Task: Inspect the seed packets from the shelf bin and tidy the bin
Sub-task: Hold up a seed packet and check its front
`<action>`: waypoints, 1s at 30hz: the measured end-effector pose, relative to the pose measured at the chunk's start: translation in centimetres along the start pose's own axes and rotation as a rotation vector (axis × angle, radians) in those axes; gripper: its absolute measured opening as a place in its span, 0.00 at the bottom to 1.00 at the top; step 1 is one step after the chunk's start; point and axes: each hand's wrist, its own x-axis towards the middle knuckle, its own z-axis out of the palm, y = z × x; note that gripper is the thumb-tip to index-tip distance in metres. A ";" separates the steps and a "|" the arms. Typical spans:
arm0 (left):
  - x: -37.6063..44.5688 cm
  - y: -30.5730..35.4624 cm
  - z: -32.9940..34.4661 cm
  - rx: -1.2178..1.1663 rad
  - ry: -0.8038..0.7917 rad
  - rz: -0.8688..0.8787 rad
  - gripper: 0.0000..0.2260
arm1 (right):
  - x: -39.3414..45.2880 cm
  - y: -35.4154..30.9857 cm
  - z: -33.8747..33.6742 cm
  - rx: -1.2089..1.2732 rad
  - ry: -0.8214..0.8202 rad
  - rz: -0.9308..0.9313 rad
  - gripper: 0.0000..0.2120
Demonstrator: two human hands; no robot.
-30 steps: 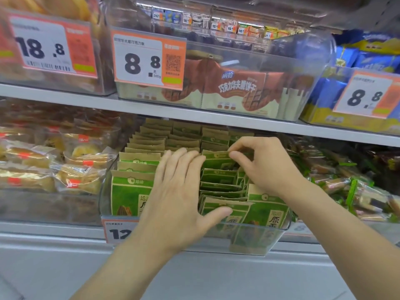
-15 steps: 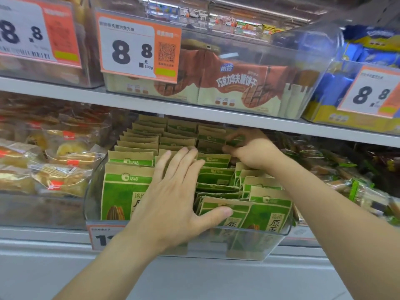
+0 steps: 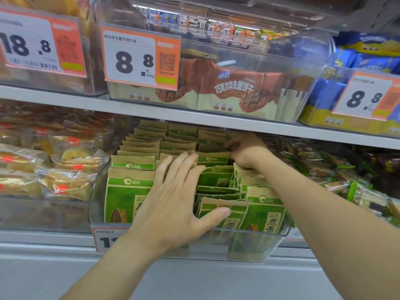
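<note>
Neighbouring bin, far left: clear-wrapped pastries lie in a heap beside the work area; they play no part here.
Shelf bin: the clear plastic bin sits on the lower shelf, its front wall low and its price tag partly hidden by the wrist.
Seed packets: green and kraft-paper seed packets fill the bin; the left rows stand upright and orderly, while those right of centre lean and overlap.
Left hand: the left hand lies flat over the middle rows, fingers straight and spread, thumb resting on the top edge of a front packet; it presses rather than grips.
Right hand: the right hand reaches deep toward the back under the upper shelf, fingers curled among the rear packets; it seems to pinch one, though which cannot be told.
Step in hand: likely squaring up the rear rows.
Doing it well: the flat palm should brace the middle rows so they do not topple while the rear packet moves; lift straight up, since the upper shelf leaves little headroom.
</note>
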 end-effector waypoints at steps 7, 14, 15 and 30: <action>-0.1 -0.1 0.1 -0.015 0.016 0.000 0.40 | 0.6 0.5 0.1 0.051 -0.012 0.018 0.12; -0.1 -0.1 0.1 -0.029 0.019 -0.011 0.39 | -0.4 -0.4 -0.3 -0.007 -0.012 -0.027 0.15; -0.1 -0.2 0.0 -0.030 0.022 -0.009 0.39 | -0.5 -0.3 -0.4 0.031 0.007 -0.010 0.14; -1.7 1.6 -1.2 -0.487 0.200 -0.095 0.29 | -17.7 1.3 -2.5 0.507 0.346 -0.544 0.05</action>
